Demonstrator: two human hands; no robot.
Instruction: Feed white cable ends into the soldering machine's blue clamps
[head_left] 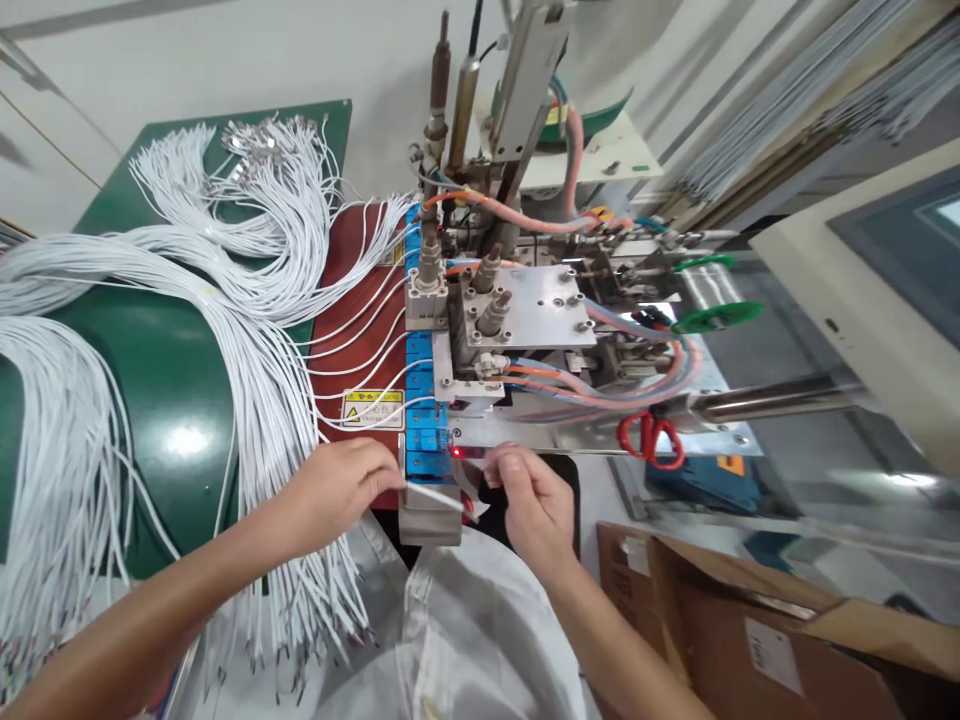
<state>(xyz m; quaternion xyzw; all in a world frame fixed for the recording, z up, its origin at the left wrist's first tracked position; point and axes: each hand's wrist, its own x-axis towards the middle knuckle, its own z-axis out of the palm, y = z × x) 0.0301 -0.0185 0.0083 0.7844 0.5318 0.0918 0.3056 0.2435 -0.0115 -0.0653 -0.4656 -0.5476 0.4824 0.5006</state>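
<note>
I pinch a white cable (pixel 441 496) between the thumb and fingers of my left hand (pixel 336 494), closed narrow on it. Its free end points toward my right hand (pixel 536 500), across the near end of the blue clamp blocks (pixel 426 440); I can't tell whether it touches them. On my right hand the fingers curl in, with the thumb close to them. I can't tell whether their tips meet or hold anything. They are just beside a small red light (pixel 457 453) on the machine (pixel 525 305). Other white leads (pixel 255 400) spread over the green table (pixel 187 450) to my left, and several run across a red-brown surface (pixel 349 345) to the blocks. Red-handled scissors (pixel 651 440) lie beyond my right hand.
</note>
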